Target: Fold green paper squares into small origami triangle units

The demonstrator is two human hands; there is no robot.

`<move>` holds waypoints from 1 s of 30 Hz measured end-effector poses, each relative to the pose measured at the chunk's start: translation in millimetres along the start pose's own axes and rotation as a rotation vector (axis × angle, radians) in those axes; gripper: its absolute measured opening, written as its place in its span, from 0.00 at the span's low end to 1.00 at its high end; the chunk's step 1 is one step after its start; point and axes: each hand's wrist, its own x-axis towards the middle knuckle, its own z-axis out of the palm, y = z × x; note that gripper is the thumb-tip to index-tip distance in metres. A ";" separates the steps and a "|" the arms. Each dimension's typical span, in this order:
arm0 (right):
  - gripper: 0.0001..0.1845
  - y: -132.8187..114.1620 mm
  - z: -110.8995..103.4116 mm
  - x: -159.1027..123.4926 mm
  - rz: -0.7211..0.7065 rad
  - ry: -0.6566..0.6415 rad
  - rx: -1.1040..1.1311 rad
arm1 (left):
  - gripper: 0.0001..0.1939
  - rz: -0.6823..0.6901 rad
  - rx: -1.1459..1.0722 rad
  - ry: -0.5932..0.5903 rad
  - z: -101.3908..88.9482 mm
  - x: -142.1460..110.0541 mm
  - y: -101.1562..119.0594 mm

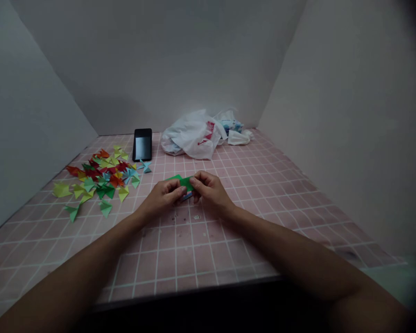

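Between my two hands is a small piece of green paper point(186, 183), pinched at both sides. My left hand point(165, 194) grips its left edge with thumb and fingers. On the right side, my right hand point(210, 189) holds it with the thumb on top. Just behind lies another flat green sheet point(174, 177), partly hidden by the hands. Something blue and thin point(187, 196) shows below the held paper, too covered to name. To the left of my hands spreads a loose pile of folded paper pieces point(104, 178) in red, yellow, green, orange and light blue.
A black phone point(143, 145) leans near the back wall. Beside it sits a crumpled white plastic bag point(194, 135) with red print, and a blue-and-white packet point(231, 125) farther right. Pale walls enclose the pink tiled-pattern tabletop point(263, 185). The table's front edge runs below my forearms.
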 end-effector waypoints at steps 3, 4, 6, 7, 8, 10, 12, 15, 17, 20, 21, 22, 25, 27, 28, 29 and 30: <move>0.21 -3.8 -2.2 0.7 0.021 -0.014 0.019 | 0.19 0.039 0.045 -0.059 -4.7 0.8 2.0; 0.21 -5.1 -2.8 0.9 0.016 -0.012 0.008 | 0.19 0.044 0.047 -0.063 -5.8 0.9 2.2; 0.20 -7.2 -3.9 1.4 0.000 -0.001 -0.023 | 0.19 0.045 0.049 -0.051 -7.2 0.9 1.7; 0.20 -7.8 -4.4 1.9 -0.006 0.007 -0.032 | 0.19 0.039 0.050 -0.044 -7.5 0.9 0.9; 0.20 -8.1 -5.0 2.5 -0.004 0.015 -0.032 | 0.20 0.033 0.047 -0.036 -7.5 0.9 -0.3; 0.20 -7.6 -6.1 4.0 0.021 0.036 -0.001 | 0.19 0.024 0.020 0.007 -6.7 1.4 -3.9; 0.20 -6.1 -6.8 5.2 0.065 0.048 0.059 | 0.14 0.054 -0.018 0.092 -5.6 2.2 -8.4; 0.19 -3.4 -5.8 5.1 0.158 0.026 0.160 | 0.17 0.177 0.052 0.177 -5.0 3.2 -13.5; 0.18 -1.9 -3.6 3.9 0.211 -0.003 0.207 | 0.19 0.322 0.192 0.213 -5.4 3.3 -13.9; 0.17 -0.1 0.6 1.5 0.265 -0.058 0.262 | 0.09 0.537 0.357 0.282 -6.1 2.8 -10.7; 0.17 0.4 1.8 1.0 0.276 -0.077 0.273 | 0.06 0.573 0.369 0.304 -5.9 2.6 -9.4; 0.17 0.9 2.7 0.6 0.280 -0.091 0.278 | 0.04 0.582 0.352 0.328 -5.4 2.5 -8.5; 0.20 2.4 4.0 0.4 0.212 -0.068 0.246 | 0.05 0.430 0.160 0.390 -2.0 2.0 -8.1; 0.20 3.3 3.8 0.8 0.123 -0.052 0.195 | 0.08 0.266 -0.012 0.403 1.7 1.3 -9.0; 0.19 3.7 3.4 1.1 0.082 -0.059 0.165 | 0.10 0.195 -0.085 0.395 3.8 0.9 -9.3; 0.17 4.1 3.0 1.3 0.049 -0.070 0.137 | 0.11 0.141 -0.141 0.383 5.9 0.3 -9.2; 0.16 4.5 2.4 1.6 0.025 -0.081 0.112 | 0.13 0.103 -0.182 0.367 7.8 -0.3 -8.7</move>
